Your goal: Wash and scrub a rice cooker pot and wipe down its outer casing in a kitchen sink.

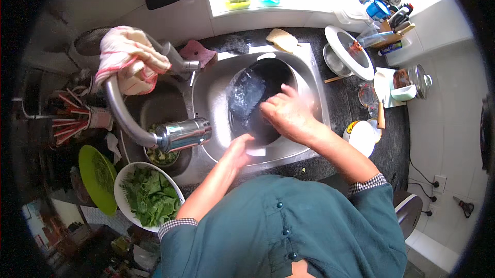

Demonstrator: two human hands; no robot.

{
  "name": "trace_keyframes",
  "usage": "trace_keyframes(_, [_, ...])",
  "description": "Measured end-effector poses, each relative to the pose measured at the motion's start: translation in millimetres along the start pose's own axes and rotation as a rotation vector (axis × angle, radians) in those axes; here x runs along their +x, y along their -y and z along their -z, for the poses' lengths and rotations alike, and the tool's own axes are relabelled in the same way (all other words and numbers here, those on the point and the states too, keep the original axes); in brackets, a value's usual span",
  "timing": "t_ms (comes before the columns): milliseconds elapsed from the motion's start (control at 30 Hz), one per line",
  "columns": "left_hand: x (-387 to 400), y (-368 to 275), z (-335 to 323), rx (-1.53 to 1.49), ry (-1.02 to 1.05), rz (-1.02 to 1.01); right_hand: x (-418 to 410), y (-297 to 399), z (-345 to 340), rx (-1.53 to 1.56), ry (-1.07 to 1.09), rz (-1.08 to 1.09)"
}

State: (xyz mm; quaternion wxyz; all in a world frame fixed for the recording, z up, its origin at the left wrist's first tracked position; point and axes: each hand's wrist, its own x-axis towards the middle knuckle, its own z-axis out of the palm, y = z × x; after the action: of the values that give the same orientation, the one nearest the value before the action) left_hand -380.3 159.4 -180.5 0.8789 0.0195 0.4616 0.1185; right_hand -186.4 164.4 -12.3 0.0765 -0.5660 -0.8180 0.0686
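A dark pot [276, 70] with water [244, 96] swirling in it stands tilted in the stainless steel sink basin [212, 84]. My left hand [239, 151] is at the pot's near rim, its thumb up against the edge; blur hides how firmly it grips. Over the pot's right part, my right hand [286, 112] has its fingers curled. Whether something is held in those fingers cannot be told. Left of the pot, the chrome faucet head [185, 134] hangs over the divider between the basins. A pink-edged cloth [127, 59] drapes over the faucet's neck.
A white bowl of green leaves [151, 197] and a green colander [96, 179] stand at the left. Chopped greens [162, 157] lie in the smaller basin. Sponges [282, 40] rest behind the sink. On the right counter are a glass lid [350, 53], a white bowl [360, 138] and a wooden-handled spatula [381, 100].
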Motion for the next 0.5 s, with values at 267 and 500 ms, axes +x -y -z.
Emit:
trace_keyframes(267, [23, 39, 40, 0.227, 0.209, -0.479, 47, 59, 48, 0.139, -0.236, 0.273])
trace_keyframes(500, [-59, 27, -19, 1.094, 0.202, -1.105, 28, 71, 71, 0.2, -0.145, 0.334])
